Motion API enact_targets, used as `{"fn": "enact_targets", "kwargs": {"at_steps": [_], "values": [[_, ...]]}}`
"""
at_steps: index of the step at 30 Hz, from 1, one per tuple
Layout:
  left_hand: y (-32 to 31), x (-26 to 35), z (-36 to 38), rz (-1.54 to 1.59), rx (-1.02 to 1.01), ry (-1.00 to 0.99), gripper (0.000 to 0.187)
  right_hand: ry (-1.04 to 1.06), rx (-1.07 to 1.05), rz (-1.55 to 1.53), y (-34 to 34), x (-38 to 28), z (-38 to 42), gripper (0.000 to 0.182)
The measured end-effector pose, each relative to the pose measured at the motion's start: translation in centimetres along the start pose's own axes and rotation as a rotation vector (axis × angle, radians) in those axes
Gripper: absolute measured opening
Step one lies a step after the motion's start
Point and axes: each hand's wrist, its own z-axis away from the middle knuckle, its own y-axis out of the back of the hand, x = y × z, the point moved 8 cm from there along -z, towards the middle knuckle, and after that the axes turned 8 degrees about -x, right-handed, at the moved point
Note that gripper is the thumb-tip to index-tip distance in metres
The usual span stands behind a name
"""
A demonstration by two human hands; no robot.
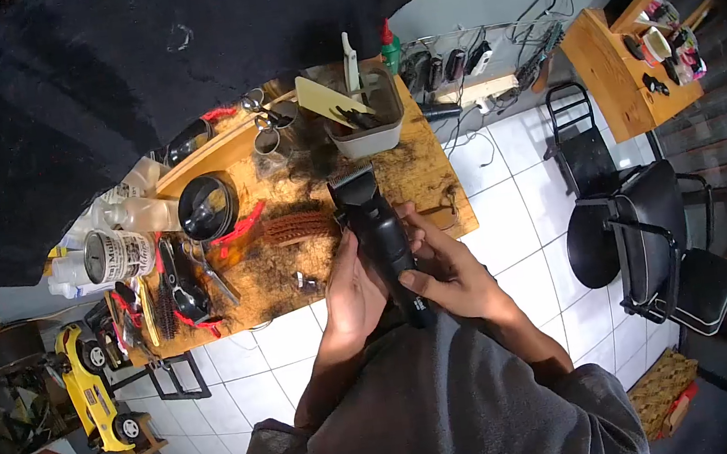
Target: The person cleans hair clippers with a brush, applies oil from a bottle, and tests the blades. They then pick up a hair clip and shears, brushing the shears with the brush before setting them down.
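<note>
Both hands hold a black hair clipper [387, 247] in front of the chest, its blade end pointing away toward the wooden table [419, 161]. My left hand [353, 292] supports the clipper from its left side, with the fingers partly hidden behind it. On the other side, my right hand [456, 275] is closed round the body, thumb across the lower part. Left of the clipper head, a brown brush [298, 227] lies on the table among scattered dark hair. A grey bin [371, 140] with combs and tools stands beyond the clipper.
Bottles, a labelled tub [119, 254], a black bowl [207, 207] and another clipper [182, 281] crowd the table's left. More clippers hang on a wall rack [453, 66]. Black chairs [645, 229] stand at the right; a yellow toy car [93, 387] is at the left.
</note>
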Motion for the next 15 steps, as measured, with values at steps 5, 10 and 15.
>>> {"fn": "enact_targets", "kwargs": {"at_steps": [5,10,15], "values": [[0.1,0.1,0.9,0.03,-0.033,0.021,0.053,0.013,0.003,-0.009,-0.5,-0.3,0.2,0.074],[0.7,0.2,1.4,0.013,0.015,0.025,0.054,-0.058,0.002,-0.008,-1.1,0.4,0.4,0.072],[0.6,1.1,1.5,0.028,0.005,-0.047,0.056,-0.01,0.052,-0.025,-1.3,0.1,0.5,0.07]]}}
